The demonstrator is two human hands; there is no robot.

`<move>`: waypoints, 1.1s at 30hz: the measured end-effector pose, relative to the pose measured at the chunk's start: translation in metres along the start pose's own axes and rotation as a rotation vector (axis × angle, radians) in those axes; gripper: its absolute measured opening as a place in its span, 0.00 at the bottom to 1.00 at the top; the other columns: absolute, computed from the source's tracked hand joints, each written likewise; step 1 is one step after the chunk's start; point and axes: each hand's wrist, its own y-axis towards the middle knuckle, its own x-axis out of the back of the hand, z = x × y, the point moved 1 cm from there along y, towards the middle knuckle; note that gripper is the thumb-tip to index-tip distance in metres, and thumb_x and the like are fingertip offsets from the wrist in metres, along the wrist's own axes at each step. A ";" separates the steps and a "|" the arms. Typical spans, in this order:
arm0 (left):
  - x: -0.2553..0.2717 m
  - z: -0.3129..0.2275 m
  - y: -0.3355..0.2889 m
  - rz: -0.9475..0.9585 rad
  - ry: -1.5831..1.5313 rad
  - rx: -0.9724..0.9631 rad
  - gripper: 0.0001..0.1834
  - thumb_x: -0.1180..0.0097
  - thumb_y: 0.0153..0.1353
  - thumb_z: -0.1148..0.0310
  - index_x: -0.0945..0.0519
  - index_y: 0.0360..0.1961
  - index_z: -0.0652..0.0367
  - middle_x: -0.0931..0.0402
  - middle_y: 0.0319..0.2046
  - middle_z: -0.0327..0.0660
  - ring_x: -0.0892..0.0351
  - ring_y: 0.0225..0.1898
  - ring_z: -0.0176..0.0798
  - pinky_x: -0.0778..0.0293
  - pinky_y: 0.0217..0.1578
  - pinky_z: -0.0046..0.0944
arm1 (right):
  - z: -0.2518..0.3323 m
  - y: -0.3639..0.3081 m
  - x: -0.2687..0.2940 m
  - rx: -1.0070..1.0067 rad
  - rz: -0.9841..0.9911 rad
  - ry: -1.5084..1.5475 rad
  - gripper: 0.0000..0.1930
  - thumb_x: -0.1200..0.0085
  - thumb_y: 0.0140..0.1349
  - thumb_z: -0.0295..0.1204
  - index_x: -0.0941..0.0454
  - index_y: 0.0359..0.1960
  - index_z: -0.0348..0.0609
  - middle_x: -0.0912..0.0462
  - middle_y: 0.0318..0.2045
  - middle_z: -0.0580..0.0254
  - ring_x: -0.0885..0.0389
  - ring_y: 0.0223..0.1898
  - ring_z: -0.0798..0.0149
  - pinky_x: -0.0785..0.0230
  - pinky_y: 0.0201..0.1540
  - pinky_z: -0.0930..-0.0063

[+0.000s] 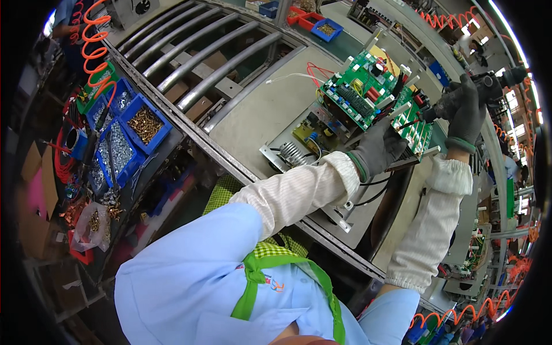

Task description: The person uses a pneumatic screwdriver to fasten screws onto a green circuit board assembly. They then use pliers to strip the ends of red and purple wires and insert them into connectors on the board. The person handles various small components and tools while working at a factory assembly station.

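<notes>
My right hand point(464, 118), in a dark grey glove, is wrapped round a black power screwdriver point(440, 108). Its shaft points left across the green circuit boards point(359, 92), its tip close to the fingers of my left hand point(376, 150). That hand wears the same kind of glove; its fingers are bent together against the near side of the boards, and what they hold is hidden. White posts and small parts stand on the boards, raised on an open unit. Below and left of them lie a yellowish circuit board point(310, 137) and a metal coil point(291, 154).
Metal rollers point(210, 63) run to the upper left of the work surface point(253, 115). Blue bins of screws point(146, 123) stand at the left, under an orange coiled hose point(94, 43). More small bins point(326, 29) sit at the far side. Black cables point(374, 195) hang near my left wrist.
</notes>
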 end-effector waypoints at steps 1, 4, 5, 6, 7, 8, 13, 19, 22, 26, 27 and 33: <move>0.000 0.001 -0.001 0.039 -0.009 -0.004 0.18 0.51 0.69 0.52 0.26 0.46 0.55 0.27 0.39 0.39 0.26 0.39 0.34 0.19 0.36 0.31 | -0.001 0.000 0.002 0.009 -0.033 -0.010 0.16 0.41 0.57 0.37 0.18 0.40 0.35 0.17 0.28 0.59 0.21 0.27 0.70 0.30 0.31 0.78; -0.001 0.002 0.000 0.003 0.003 -0.015 0.19 0.49 0.67 0.52 0.26 0.46 0.56 0.27 0.39 0.40 0.26 0.39 0.34 0.19 0.37 0.31 | -0.005 0.004 0.004 -0.040 0.009 0.035 0.17 0.41 0.57 0.36 0.18 0.41 0.35 0.17 0.29 0.59 0.21 0.27 0.70 0.29 0.32 0.77; -0.001 0.002 0.000 -0.006 0.006 -0.022 0.19 0.49 0.67 0.52 0.26 0.46 0.56 0.27 0.39 0.40 0.26 0.39 0.34 0.19 0.37 0.30 | -0.005 0.005 0.005 -0.029 0.036 0.041 0.17 0.41 0.57 0.36 0.19 0.41 0.35 0.17 0.28 0.59 0.21 0.27 0.70 0.29 0.32 0.77; -0.003 0.003 0.001 -0.004 0.000 -0.022 0.19 0.48 0.67 0.52 0.26 0.47 0.57 0.27 0.39 0.40 0.26 0.39 0.35 0.20 0.37 0.31 | -0.006 0.006 0.005 -0.028 0.056 0.045 0.17 0.41 0.57 0.36 0.19 0.41 0.35 0.17 0.28 0.59 0.21 0.27 0.70 0.30 0.32 0.76; -0.004 0.003 0.001 0.006 -0.006 -0.018 0.20 0.48 0.66 0.52 0.27 0.47 0.57 0.27 0.39 0.41 0.26 0.40 0.35 0.20 0.37 0.31 | -0.006 0.006 0.004 -0.027 0.075 0.052 0.17 0.41 0.57 0.36 0.19 0.41 0.34 0.18 0.28 0.59 0.21 0.27 0.69 0.30 0.32 0.76; -0.004 0.003 0.000 0.015 -0.008 -0.016 0.20 0.47 0.66 0.52 0.27 0.47 0.57 0.27 0.39 0.41 0.26 0.40 0.35 0.20 0.36 0.31 | -0.006 0.006 0.003 -0.016 0.071 0.041 0.17 0.41 0.57 0.36 0.19 0.41 0.34 0.18 0.28 0.59 0.21 0.27 0.70 0.30 0.32 0.77; 0.000 0.017 -0.041 0.004 0.043 0.045 0.18 0.46 0.66 0.55 0.27 0.46 0.58 0.27 0.40 0.41 0.24 0.40 0.36 0.20 0.37 0.35 | -0.002 0.001 -0.002 0.061 0.051 0.012 0.17 0.40 0.56 0.37 0.19 0.39 0.33 0.19 0.27 0.59 0.22 0.26 0.70 0.32 0.28 0.77; 0.027 0.002 -0.147 0.530 1.017 0.026 0.15 0.51 0.69 0.64 0.26 0.50 0.63 0.24 0.40 0.40 0.21 0.41 0.32 0.21 0.41 0.32 | 0.000 0.002 -0.001 -0.027 0.076 0.005 0.17 0.38 0.55 0.37 0.20 0.34 0.31 0.21 0.22 0.61 0.24 0.22 0.71 0.33 0.24 0.75; 0.038 -0.026 -0.181 0.391 1.039 0.183 0.16 0.51 0.69 0.64 0.25 0.51 0.64 0.22 0.39 0.39 0.22 0.41 0.31 0.23 0.42 0.32 | 0.008 0.001 -0.007 0.047 0.065 -0.034 0.15 0.39 0.56 0.36 0.21 0.32 0.32 0.21 0.22 0.61 0.23 0.22 0.71 0.32 0.25 0.75; 0.056 -0.090 -0.206 0.336 1.361 -0.365 0.16 0.49 0.68 0.65 0.24 0.52 0.62 0.21 0.40 0.40 0.23 0.40 0.31 0.25 0.43 0.33 | 0.049 -0.030 0.004 0.094 -0.037 0.004 0.13 0.40 0.58 0.34 0.21 0.32 0.34 0.21 0.22 0.62 0.21 0.23 0.71 0.28 0.26 0.75; 0.066 -0.104 -0.209 0.238 1.264 -0.493 0.16 0.49 0.69 0.65 0.24 0.53 0.62 0.21 0.40 0.40 0.22 0.40 0.31 0.24 0.42 0.32 | 0.064 -0.047 0.019 0.020 0.076 0.079 0.14 0.41 0.60 0.35 0.22 0.35 0.34 0.22 0.21 0.61 0.21 0.22 0.69 0.28 0.24 0.75; 0.142 -0.179 -0.188 -0.240 1.585 -0.917 0.17 0.47 0.68 0.65 0.25 0.53 0.63 0.20 0.43 0.43 0.22 0.44 0.33 0.26 0.47 0.33 | 0.063 -0.216 0.120 -0.107 0.119 -0.072 0.21 0.41 0.53 0.26 0.29 0.49 0.36 0.24 0.33 0.59 0.23 0.30 0.68 0.26 0.32 0.73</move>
